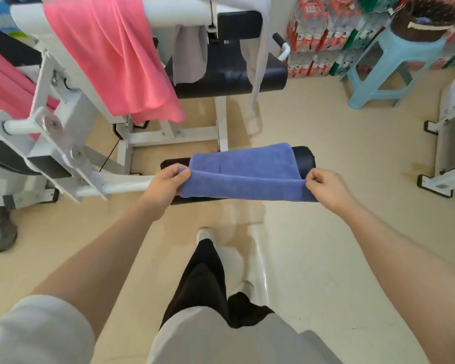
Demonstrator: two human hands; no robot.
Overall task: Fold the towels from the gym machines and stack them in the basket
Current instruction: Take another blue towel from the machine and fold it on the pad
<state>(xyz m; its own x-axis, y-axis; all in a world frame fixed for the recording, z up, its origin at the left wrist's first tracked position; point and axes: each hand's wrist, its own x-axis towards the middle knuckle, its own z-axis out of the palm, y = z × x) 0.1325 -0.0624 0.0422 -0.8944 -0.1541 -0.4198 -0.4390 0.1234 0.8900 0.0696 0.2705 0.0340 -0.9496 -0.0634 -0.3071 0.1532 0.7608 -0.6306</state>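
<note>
A blue towel (243, 173) lies folded over a black padded roller (304, 160) of the gym machine, in the middle of the view. My left hand (168, 182) pinches its near left corner and my right hand (326, 189) pinches its near right corner, holding the front edge stretched between them. A pink towel (111, 53) hangs over the white machine frame at upper left. A grey towel (188, 55) hangs behind it, beside the black seat. A dark basket (423, 22) stands on a light blue stool at upper right.
The white machine frame (63, 143) with levers juts out at left. A black seat pad (237, 74) is behind. The light blue stool (386, 67) and stacked bottle packs (323, 35) stand at the back right. Another machine's base (447, 143) is at right. Beige floor lies around my feet.
</note>
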